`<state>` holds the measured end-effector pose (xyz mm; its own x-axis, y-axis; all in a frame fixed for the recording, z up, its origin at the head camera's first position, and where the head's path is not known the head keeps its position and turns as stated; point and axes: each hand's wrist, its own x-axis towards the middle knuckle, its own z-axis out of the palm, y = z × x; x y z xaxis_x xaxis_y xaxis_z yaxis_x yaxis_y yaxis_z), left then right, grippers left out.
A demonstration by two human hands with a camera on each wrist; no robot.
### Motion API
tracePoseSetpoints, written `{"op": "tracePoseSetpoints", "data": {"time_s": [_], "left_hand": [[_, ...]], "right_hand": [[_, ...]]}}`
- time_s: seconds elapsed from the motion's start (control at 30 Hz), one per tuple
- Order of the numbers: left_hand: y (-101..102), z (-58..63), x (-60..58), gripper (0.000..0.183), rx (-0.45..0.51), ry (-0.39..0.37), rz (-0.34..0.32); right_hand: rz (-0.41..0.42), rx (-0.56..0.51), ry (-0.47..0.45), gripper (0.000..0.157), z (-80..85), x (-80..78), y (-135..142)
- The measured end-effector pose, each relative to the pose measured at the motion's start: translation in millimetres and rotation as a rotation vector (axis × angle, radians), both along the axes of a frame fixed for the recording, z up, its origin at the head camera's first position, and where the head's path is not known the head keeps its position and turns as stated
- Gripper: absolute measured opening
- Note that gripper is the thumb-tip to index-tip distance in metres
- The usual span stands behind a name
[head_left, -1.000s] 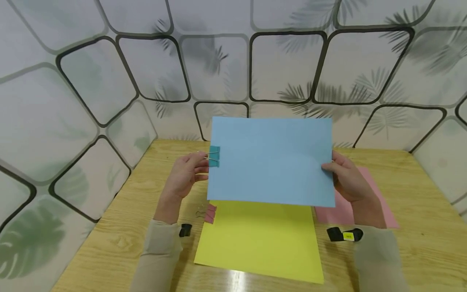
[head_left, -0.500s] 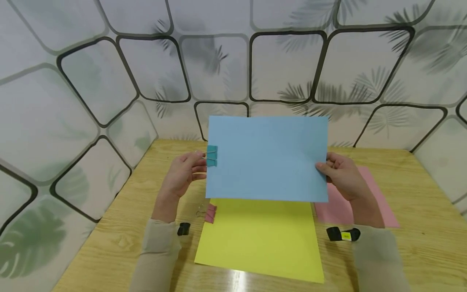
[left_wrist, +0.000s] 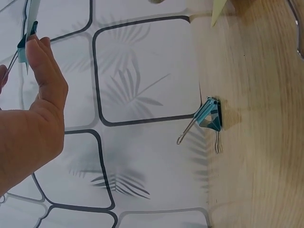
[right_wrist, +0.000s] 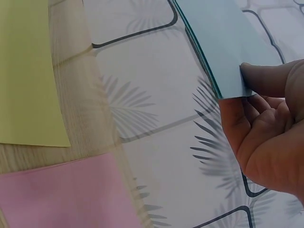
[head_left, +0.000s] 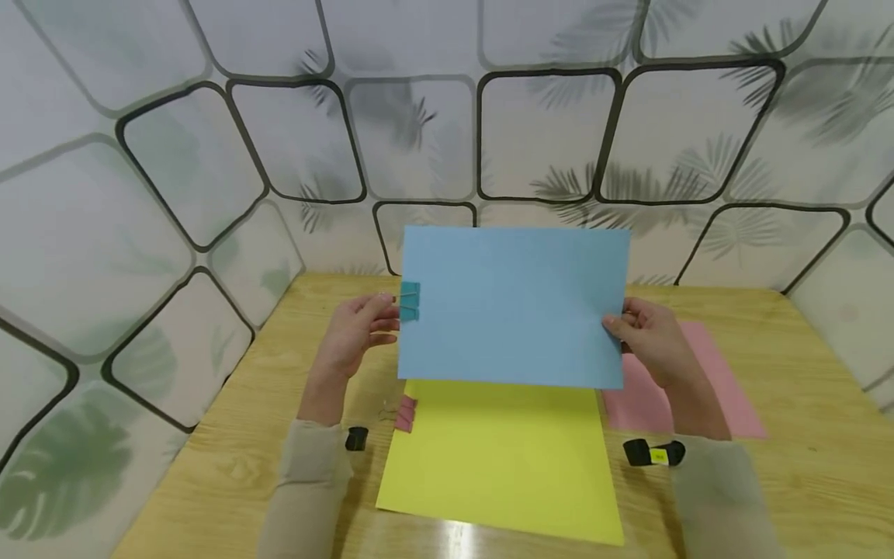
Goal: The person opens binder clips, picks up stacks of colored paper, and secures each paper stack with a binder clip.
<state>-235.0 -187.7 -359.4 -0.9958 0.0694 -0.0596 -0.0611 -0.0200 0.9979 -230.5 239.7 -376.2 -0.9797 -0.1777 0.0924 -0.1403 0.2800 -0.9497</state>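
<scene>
A stack of blue paper (head_left: 513, 307) is held up above the table, its broad face toward the head camera. On its left edge sits a teal binder clip (head_left: 410, 301), whose wire handles my left hand (head_left: 352, 330) pinches. My right hand (head_left: 656, 341) grips the opposite edge, thumb in front and fingers behind. Seen from the right wrist, several sheet edges show in the blue stack (right_wrist: 223, 52). Below lies yellow paper (head_left: 499, 466) with a pink binder clip (head_left: 405, 413) on its left edge.
Pink paper (head_left: 726, 396) lies on the wooden table (head_left: 803, 373) at the right, partly behind the right arm. Another teal binder clip (left_wrist: 209, 114) rests on the table in the left wrist view; the head view does not show it. A patterned wall (head_left: 552, 140) stands behind.
The blue stack has shifted slightly left at its right edge, together with my right hand. My left hand keeps its pinch on the clip. The head view has tilted a little.
</scene>
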Motion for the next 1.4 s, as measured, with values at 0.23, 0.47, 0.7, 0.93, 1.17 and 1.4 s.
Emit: {"op": "tracePoseSetpoints", "data": {"time_s": [0.23, 0.47, 0.7, 0.93, 1.17, 1.4], "left_hand": [[2.4, -1.8, -14.3, 0.048, -0.012, -0.027, -0.048], [2.2, -1.8, -31.0, 0.047, -0.003, -0.086, -0.051], [-1.1, -11.0, -45.9, 0.052, -0.047, -0.135, -0.052], [1.4, -18.4, -56.0, 0.056, -0.093, -0.191, -0.042], [0.4, -18.2, -64.1, 0.056, -0.162, -0.185, -0.048], [0.3, -16.3, -69.6, 0.057, -0.167, -0.207, -0.051]], "right_hand": [[-0.063, 0.071, -0.045, 0.05, 3.0, 0.4, 1.9], [-0.054, 0.085, -0.087, 0.056, 6.8, -19.6, -2.8], [-0.005, 0.101, -0.141, 0.047, 2.1, -32.7, -4.2], [-0.004, 0.145, -0.204, 0.047, -8.1, -43.5, -4.9], [-0.007, 0.197, -0.261, 0.048, -11.3, -55.9, -14.0], [-0.014, 0.177, -0.302, 0.045, -7.9, -60.9, -16.4]]}}
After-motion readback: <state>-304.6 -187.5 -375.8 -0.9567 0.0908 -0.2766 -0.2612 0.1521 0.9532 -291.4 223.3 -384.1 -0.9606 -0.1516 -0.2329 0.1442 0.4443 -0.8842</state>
